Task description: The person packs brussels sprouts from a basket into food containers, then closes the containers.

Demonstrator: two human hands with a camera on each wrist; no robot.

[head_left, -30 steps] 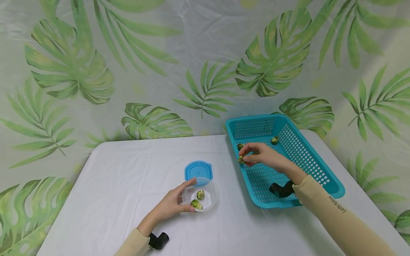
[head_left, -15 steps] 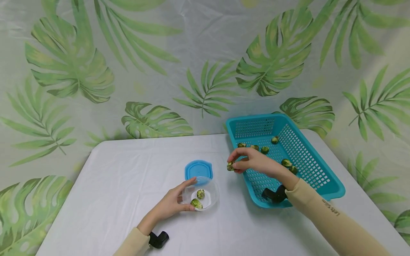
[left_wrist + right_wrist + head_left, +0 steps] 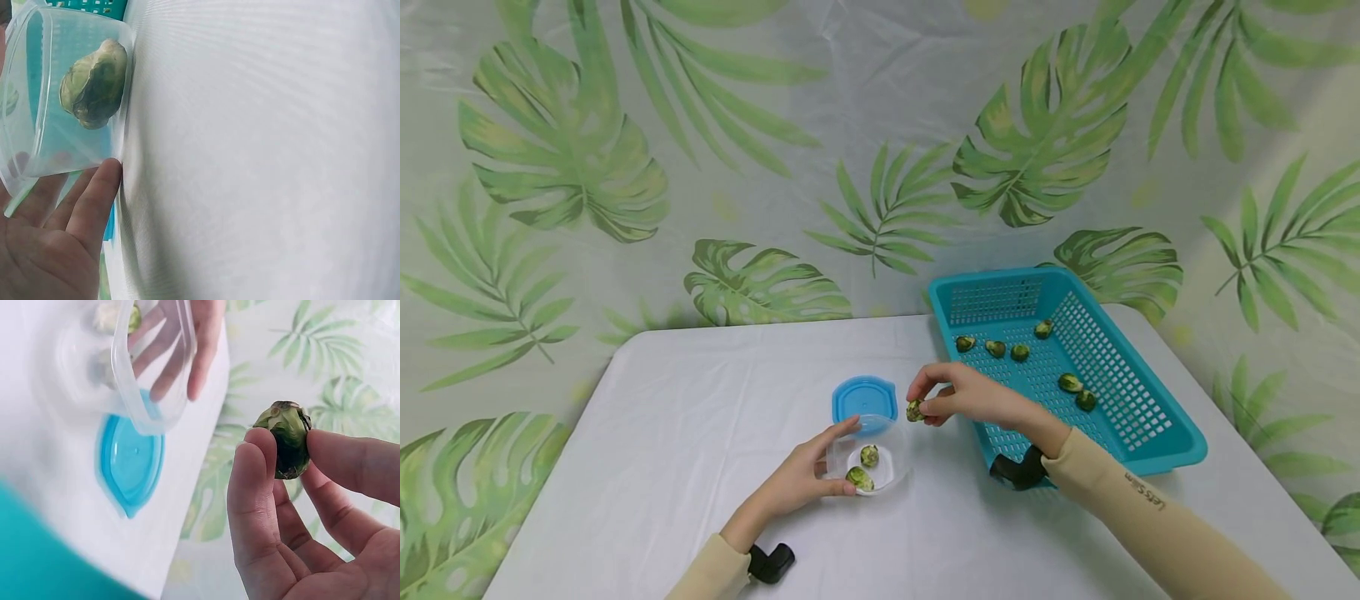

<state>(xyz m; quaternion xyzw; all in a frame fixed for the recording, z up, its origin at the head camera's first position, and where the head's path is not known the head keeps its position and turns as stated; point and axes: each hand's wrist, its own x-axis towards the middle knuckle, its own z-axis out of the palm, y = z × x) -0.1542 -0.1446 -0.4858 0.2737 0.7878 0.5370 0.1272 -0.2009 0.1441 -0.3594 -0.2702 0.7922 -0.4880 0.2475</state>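
My right hand (image 3: 973,398) pinches a Brussels sprout (image 3: 289,439) between thumb and fingertips, above the table between the basket and a clear plastic container (image 3: 891,479). Thumb and fingers of my left hand (image 3: 797,479) hold that container from its left side. Two Brussels sprouts lie inside it; the larger sprout (image 3: 860,478) is beside my left thumb, the smaller sprout (image 3: 869,455) behind it. In the left wrist view, a sprout (image 3: 95,84) shows through the container wall, and fingers (image 3: 94,203) touch the side.
A blue lid (image 3: 859,392) lies flat just behind the container. At the right stands a teal perforated basket (image 3: 1150,392), with several more Brussels sprouts (image 3: 1019,352) on its floor. White cloth (image 3: 715,400) covers the table; a leaf-patterned sheet (image 3: 887,125) hangs behind.
My right hand has carried the pinched Brussels sprout left and toward me, out over the basket's rim to near the container. The left hand and container have stayed in place.
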